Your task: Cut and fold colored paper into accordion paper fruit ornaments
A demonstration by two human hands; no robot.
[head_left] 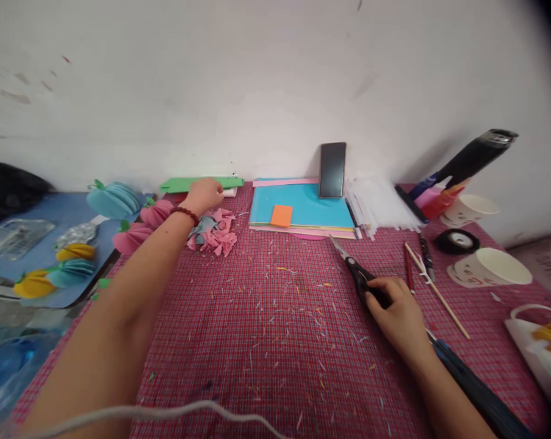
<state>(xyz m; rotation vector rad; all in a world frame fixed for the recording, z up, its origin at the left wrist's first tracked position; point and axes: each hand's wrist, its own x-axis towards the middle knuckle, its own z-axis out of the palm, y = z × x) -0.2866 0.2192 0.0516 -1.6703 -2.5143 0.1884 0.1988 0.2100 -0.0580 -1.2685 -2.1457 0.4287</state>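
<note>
My left hand (205, 196), with a beaded bracelet on the wrist, reaches to the back left of the table. Its fingers are curled together beside the green paper (179, 185). What they hold, if anything, is hidden. Just in front of it lies a heap of pink and grey paper scraps (219, 235). Over on the right, my right hand (396, 311) is closed on the black handles of a pair of scissors (358, 274). The scissors lie on the checked cloth, blades pointing to the back.
Blue paper sheets (302, 204) bear an orange square (281, 216); a phone (332, 171) leans on the wall. White sticks (378, 204), paper cups (490, 268), tape (457, 241) and a wooden stick (444, 302) lie right. Paper pumpkins (113, 200) sit left. A white cord (165, 413) crosses in front.
</note>
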